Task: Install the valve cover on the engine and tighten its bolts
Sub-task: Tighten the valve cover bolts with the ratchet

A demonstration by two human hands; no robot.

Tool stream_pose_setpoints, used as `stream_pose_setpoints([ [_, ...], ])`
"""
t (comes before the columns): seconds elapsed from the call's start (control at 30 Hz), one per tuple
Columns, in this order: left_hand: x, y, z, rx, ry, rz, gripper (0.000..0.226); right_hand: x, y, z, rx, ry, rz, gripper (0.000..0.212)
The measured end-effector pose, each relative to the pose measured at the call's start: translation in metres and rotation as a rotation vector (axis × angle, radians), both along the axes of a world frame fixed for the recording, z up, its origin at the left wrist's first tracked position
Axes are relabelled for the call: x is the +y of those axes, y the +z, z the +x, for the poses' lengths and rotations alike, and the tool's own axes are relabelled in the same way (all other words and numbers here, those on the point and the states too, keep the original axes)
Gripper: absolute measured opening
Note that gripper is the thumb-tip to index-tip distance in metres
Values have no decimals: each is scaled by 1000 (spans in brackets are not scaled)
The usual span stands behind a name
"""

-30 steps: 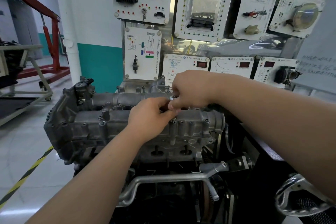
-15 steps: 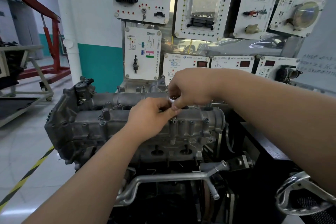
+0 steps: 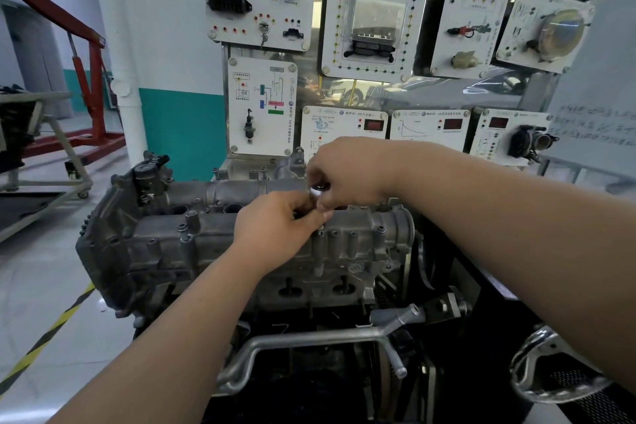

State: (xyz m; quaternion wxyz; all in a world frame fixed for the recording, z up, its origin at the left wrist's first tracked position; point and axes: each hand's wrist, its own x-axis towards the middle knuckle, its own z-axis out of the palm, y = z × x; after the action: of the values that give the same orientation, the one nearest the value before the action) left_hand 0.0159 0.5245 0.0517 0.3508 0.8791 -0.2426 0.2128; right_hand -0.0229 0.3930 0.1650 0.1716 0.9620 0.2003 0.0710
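Pinching shiny socket (image 3: 318,191), valve cover (image 3: 192,237) — dull grey

Fingers (image 3: 303,205) hide most of small silver part (image 3: 318,190) btwn them; can't ID it.

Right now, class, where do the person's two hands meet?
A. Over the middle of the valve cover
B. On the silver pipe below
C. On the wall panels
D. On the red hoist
A: the left hand and right hand meet over the middle of the valve cover, the right pinching a small silvery piece.
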Motion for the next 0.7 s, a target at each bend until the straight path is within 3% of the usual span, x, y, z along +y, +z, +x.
stream_pose_setpoints([
  [0.17, -3, -1, 0, -26, 58, -6, 38, 3, -10, 0, -75, -135, 117, 51],
  [0.27, -3, -1, 0, -23, 42, 14, 31, 1, -8, 0, -65, -85, 89, 45],
  [0.4, 0, 0, 0, -17, 5, 70, 32, -6, 0, 1, 39, -26, 114, 23],
  [0.57, 0, -1, -1, -58, 51, 61, 27, 2, -14, 2, -76, -88, 174, 50],
  [0.7, 2, -1, 0, -14, 2, 27, 22, 3, -6, 1, -2, -96, 129, 41],
])
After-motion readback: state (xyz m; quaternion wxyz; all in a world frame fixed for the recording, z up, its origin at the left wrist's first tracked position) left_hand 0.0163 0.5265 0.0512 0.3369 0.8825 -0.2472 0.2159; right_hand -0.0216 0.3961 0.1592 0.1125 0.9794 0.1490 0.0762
